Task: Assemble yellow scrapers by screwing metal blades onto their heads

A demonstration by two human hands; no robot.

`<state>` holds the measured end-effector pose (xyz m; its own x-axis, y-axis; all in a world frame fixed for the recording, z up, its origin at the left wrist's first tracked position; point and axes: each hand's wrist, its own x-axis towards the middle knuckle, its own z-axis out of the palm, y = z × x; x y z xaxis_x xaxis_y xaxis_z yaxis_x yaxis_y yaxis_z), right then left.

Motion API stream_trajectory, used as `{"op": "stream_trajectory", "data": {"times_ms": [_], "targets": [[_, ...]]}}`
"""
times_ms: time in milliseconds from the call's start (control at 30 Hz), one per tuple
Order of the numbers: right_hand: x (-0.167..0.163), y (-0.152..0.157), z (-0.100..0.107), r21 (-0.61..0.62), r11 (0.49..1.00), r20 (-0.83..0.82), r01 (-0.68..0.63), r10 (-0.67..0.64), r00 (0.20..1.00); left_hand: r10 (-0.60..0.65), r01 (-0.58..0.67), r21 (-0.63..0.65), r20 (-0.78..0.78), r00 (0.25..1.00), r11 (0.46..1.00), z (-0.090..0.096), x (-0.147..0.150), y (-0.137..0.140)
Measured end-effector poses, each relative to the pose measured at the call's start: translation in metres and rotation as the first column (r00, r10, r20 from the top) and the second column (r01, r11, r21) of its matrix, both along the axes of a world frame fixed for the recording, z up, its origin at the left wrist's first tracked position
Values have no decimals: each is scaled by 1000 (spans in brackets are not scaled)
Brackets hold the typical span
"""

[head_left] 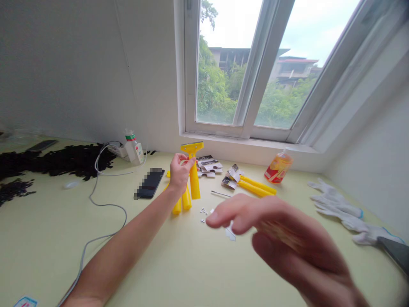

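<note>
My left hand (180,172) is closed round the upper handle of a yellow scraper (194,183), held upright with its wide head at the top. Below that hand, more yellow scraper handles (185,199) lie on the table, partly covered by it. Close to the camera, my right hand (281,230) hangs over the table with its fingers loosely bent and apart from the thumb, holding nothing. Small metal nuts (203,211) are scattered just left of its fingertips. Partly hidden under the fingers are some flat pale pieces (230,232). A thin screwdriver (220,193) lies behind them.
Blade packets (209,165) and two yellow handles (257,186) lie towards the window. An orange bag (277,167) and white gloves (338,209) are at the right. At the left are a phone (151,183), a grey cable (107,207), a white bottle (134,149) and black pieces (64,160).
</note>
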<state>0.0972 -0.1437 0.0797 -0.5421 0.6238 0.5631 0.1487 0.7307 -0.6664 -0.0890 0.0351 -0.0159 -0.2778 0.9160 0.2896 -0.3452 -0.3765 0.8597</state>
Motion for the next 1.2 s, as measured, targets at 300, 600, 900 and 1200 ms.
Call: {"op": "stream_trajectory", "data": {"times_ms": [300,600,900,1200], "targets": [[-1,126,-117,-83,972,628,221,-122,769,-99,101,-52,54,994,994,12,-10,0],[-12,119,-143,0,983,659,186,-140,739,-269,270,-27,29,963,963,7,-6,0],[-18,119,-152,70,986,653,152,-161,741,-321,318,-85,-27,947,944,9,-8,-3],[-17,116,-146,61,987,645,151,-155,748,-329,324,-108,-36,943,940,5,-6,-5]]}}
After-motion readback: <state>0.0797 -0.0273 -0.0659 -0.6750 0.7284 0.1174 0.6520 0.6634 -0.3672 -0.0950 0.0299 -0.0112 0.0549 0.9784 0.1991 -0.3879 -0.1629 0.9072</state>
